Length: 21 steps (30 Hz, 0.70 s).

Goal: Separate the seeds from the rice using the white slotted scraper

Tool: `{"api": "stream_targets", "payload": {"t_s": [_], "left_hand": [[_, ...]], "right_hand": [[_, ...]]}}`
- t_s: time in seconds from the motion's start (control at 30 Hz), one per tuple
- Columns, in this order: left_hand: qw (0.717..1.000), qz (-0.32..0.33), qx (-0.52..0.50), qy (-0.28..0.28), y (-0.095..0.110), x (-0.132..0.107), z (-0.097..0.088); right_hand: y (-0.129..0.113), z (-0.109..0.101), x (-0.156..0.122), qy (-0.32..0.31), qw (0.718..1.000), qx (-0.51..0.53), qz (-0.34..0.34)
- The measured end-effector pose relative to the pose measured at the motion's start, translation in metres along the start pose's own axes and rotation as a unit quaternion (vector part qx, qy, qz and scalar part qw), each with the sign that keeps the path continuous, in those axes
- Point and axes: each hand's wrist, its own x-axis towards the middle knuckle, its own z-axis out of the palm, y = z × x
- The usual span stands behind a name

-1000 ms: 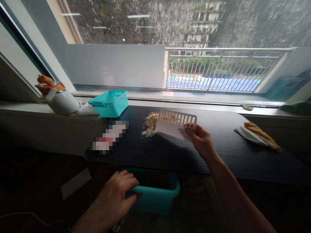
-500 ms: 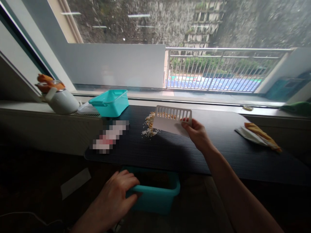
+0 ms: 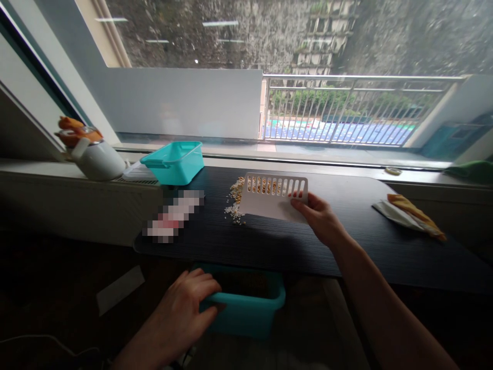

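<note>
Pinched at its right end, a white slotted plastic scraper (image 3: 269,204) is in my right hand (image 3: 321,213), standing on edge above the dark table (image 3: 192,241). Yellow and white grains (image 3: 234,208) lie at the scraper's left end, and more show through its slots. My left hand (image 3: 188,300) grips the near-left rim of a teal bin (image 3: 246,318) just below the table's front edge. The bin's inside is dark, and its contents are hard to make out.
A second teal bin (image 3: 179,164) stands at the table's back left, beside a white pot (image 3: 102,162) on the sill. A blurred pinkish packet (image 3: 173,216) lies in front of it. On the right rests a yellow and white folded cloth or bag (image 3: 412,216).
My right hand and the scraper have moved slightly right and toward me. More grains now show behind the slots. My left hand stays on the bin rim.
</note>
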Motion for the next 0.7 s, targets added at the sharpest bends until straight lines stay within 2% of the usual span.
{"api": "stream_targets", "payload": {"t_s": [0.2,0.33,0.43,0.57,0.7], "left_hand": [[1.000,0.003,-0.003,0.002,-0.001,-0.001,0.000],[1.000,0.008,-0.005,0.013,-0.002,-0.002,0.002],[1.000,0.009,-0.010,0.026,-0.001,-0.003,0.001],[0.999,0.009,-0.020,0.032,-0.006,-0.009,-0.006],[0.999,0.008,-0.026,0.045,-0.020,-0.022,-0.015]], "right_hand": [[0.000,-0.008,-0.009,-0.012,1.000,-0.009,-0.006],[0.002,-0.025,-0.037,0.011,0.999,-0.034,0.007],[0.000,-0.031,-0.064,-0.009,0.998,-0.056,0.018],[-0.004,-0.016,-0.081,-0.052,0.997,-0.056,0.017],[0.001,0.015,-0.074,-0.109,0.992,-0.050,-0.027]]}}
